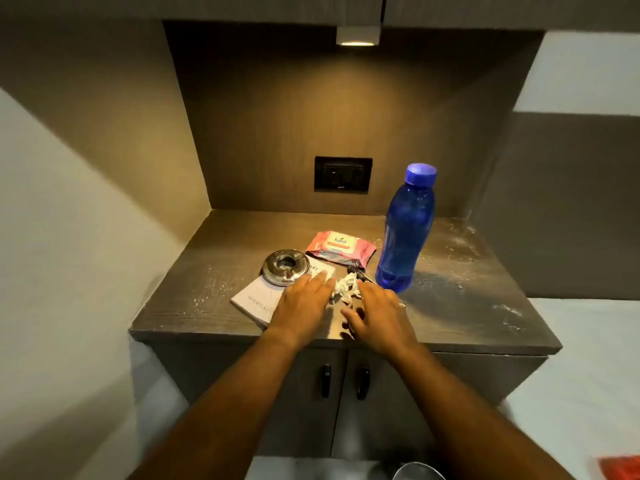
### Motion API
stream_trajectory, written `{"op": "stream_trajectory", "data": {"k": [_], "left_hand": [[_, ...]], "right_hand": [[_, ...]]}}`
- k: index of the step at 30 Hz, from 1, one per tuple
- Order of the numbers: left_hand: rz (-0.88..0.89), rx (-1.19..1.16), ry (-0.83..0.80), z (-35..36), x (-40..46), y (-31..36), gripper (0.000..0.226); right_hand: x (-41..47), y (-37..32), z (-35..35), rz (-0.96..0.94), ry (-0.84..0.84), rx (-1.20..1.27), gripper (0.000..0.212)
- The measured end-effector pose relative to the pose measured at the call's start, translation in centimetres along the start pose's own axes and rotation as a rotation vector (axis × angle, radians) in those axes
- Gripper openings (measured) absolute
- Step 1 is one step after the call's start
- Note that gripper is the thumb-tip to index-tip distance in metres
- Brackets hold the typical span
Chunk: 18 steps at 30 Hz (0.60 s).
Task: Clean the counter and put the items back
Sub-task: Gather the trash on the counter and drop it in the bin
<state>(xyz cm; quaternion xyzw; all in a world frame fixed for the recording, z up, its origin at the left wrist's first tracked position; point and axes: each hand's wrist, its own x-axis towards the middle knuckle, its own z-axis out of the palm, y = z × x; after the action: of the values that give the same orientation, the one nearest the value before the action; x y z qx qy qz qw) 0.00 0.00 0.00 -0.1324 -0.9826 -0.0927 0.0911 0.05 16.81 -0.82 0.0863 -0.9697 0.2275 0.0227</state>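
Observation:
A dusty dark wooden counter (pixel 194 299) holds a grey book (pixel 256 299) with a round steel ashtray (pixel 285 267) resting on its far end. Behind lies a pink wet-wipes pack (pixel 341 248). A tall blue bottle (pixel 405 230) stands upright to the right. A crumpled white tissue (pixel 346 288) lies between my hands, with a small dark object (pixel 356 271) just beyond it. My left hand (pixel 303 303) lies flat on the book, fingers spread, holding nothing. My right hand (pixel 379 315) hovers palm-down beside the tissue, fingers apart.
White dust streaks cover the counter's right side (pixel 457 258). A black socket plate (pixel 343 174) sits in the back wall under a lamp (pixel 356 38). Two cabinet doors with black handles (pixel 343 381) lie below the counter. A steel rim (pixel 417 471) shows at the bottom edge.

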Motion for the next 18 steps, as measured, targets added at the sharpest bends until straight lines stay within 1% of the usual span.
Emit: {"op": "stream_trajectory", "data": {"k": [1, 2, 3, 5, 7, 8, 10, 12, 14, 16, 18], "left_hand": [[0.025, 0.061, -0.025, 0.5, 0.9, 0.2, 0.064], [0.028, 0.091, -0.015, 0.8, 1.7, 0.5, 0.068], [0.03, 0.127, -0.02, 1.1, 2.4, 0.6, 0.067], [0.035, 0.166, -0.031, 1.3, 3.6, 0.6, 0.048], [0.037, 0.186, -0.039, 1.5, 4.3, 0.2, 0.03], [0.027, 0.164, -0.034, 1.5, 4.5, 0.0, 0.026], [-0.013, 0.02, -0.008, 1.6, 4.6, -0.2, 0.025], [-0.079, -0.155, 0.083, 1.5, 4.3, -0.1, 0.028], [-0.172, -0.273, 0.198, 1.3, 3.6, -0.1, 0.031], [-0.217, -0.281, 0.265, 1.4, 2.2, -0.3, 0.032], [-0.176, -0.207, 0.262, 1.9, 0.7, -0.6, 0.032]], "right_hand": [[0.2, 0.3, 0.5, -0.036, -0.009, -0.078, 0.075], [0.5, 0.6, 1.0, -0.071, 0.007, -0.155, 0.079], [0.6, 1.1, 1.7, -0.101, 0.018, -0.201, 0.081], [0.9, 1.6, 2.5, -0.141, 0.044, -0.233, 0.079], [1.6, 2.0, 2.9, -0.149, 0.088, -0.209, 0.079], [2.1, 2.0, 2.9, -0.145, 0.099, -0.194, 0.081], [2.9, 2.0, 3.1, -0.164, 0.081, -0.192, 0.086], [4.0, 1.8, 3.1, -0.186, 0.041, -0.21, 0.086], [5.0, 1.5, 3.1, -0.214, 0.008, -0.261, 0.084], [5.5, 1.1, 3.3, -0.232, -0.017, -0.333, 0.076], [5.8, 0.7, 3.6, -0.225, -0.001, -0.357, 0.064]]}}
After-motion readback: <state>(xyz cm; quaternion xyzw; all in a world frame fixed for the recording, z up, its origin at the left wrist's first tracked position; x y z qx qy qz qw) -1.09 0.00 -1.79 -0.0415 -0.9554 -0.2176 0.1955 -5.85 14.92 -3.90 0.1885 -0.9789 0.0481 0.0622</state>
